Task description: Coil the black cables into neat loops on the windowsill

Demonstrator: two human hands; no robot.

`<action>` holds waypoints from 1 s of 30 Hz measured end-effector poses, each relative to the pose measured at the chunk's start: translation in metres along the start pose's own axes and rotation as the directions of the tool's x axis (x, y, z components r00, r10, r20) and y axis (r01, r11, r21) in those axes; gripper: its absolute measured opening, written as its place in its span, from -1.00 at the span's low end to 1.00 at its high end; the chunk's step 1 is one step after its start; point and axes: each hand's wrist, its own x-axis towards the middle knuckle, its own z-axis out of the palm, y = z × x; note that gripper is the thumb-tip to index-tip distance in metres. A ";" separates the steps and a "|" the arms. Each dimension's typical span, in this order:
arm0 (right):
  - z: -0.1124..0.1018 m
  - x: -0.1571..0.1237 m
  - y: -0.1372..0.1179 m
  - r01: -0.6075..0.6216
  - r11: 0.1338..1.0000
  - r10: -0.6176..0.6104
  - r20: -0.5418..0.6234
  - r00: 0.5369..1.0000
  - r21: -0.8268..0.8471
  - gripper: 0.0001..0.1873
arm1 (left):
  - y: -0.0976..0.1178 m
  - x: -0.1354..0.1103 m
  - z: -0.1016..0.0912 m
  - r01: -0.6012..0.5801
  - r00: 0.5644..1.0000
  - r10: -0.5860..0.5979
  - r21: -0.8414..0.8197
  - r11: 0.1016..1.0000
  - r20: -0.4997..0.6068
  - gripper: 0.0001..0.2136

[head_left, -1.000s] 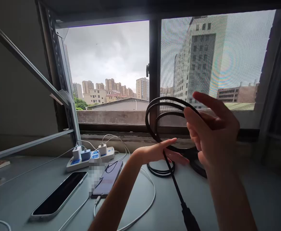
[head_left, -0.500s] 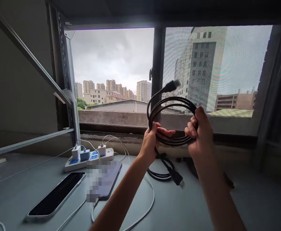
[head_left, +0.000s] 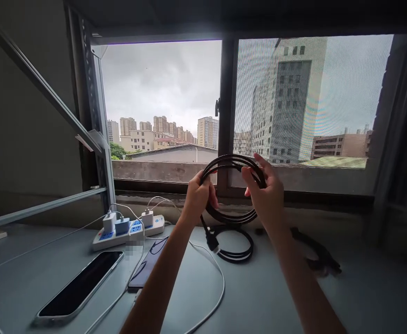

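I hold a coiled black cable (head_left: 229, 216) up in front of the window with both hands. My left hand (head_left: 198, 197) is closed round the coil's left side, and one plug end (head_left: 211, 241) hangs down below it. My right hand (head_left: 266, 197) grips the coil's right side, fingers curled over the loops. A second coiled black cable (head_left: 236, 253) lies flat on the grey table (head_left: 259, 297) just beneath.
A white power strip (head_left: 126, 229) with chargers sits by the window sill. Two phones (head_left: 80, 287) (head_left: 147, 269) lie on the left with white charging leads (head_left: 210, 301) trailing across. More black cable (head_left: 316, 255) lies at the right. A metal frame (head_left: 50, 204) crosses the left.
The coil has come lower and leftward and is now tighter. The plug end that stuck up above it is gone from there; one plug now dangles below my left hand.
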 end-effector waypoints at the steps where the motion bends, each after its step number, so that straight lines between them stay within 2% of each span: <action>1: -0.002 0.001 -0.001 0.033 0.999 -0.033 0.003 0.999 -0.038 -0.39 | 0.001 0.000 0.000 -0.023 0.999 0.021 0.060 0.998 0.024 -0.88; 4: -0.008 0.003 -0.004 0.173 0.974 -0.163 0.082 0.983 -0.149 -0.58 | 0.004 -0.003 0.002 -0.076 0.996 0.066 0.160 0.984 0.066 -0.92; 7: -0.015 0.006 -0.008 0.335 0.916 -0.298 0.185 0.936 -0.220 -0.66 | 0.007 -0.007 0.007 -0.058 0.995 0.049 0.111 0.992 0.085 -0.91; 10: -0.021 0.007 -0.012 0.419 0.882 -0.382 0.196 0.903 -0.215 -0.73 | 0.012 -0.012 0.012 -0.058 0.989 0.047 0.075 0.996 0.140 -0.92; 15: -0.024 0.009 -0.015 0.406 0.892 -0.378 0.168 0.911 -0.199 -0.84 | 0.024 -0.021 0.017 -0.069 0.979 0.050 0.087 0.994 0.198 -0.88; 21: -0.024 0.008 -0.015 0.298 0.943 -0.277 0.144 0.950 -0.150 -0.85 | 0.030 -0.030 0.026 -0.059 0.985 0.052 0.039 0.997 0.162 -0.67; 24: -0.024 0.007 -0.015 0.266 0.953 -0.245 0.146 0.958 -0.143 -0.83 | 0.024 -0.028 0.029 -0.084 0.994 0.082 0.026 0.996 0.077 -0.55; 27: -0.024 0.007 -0.017 0.304 0.935 -0.281 0.141 0.949 -0.182 -0.83 | 0.019 -0.026 0.032 -0.141 0.989 0.143 0.089 0.986 -0.018 -0.47; 30: -0.023 0.005 -0.020 0.343 0.915 -0.322 0.127 0.938 -0.213 -0.85 | 0.019 -0.025 0.031 -0.152 0.988 0.155 0.092 0.984 -0.022 -0.46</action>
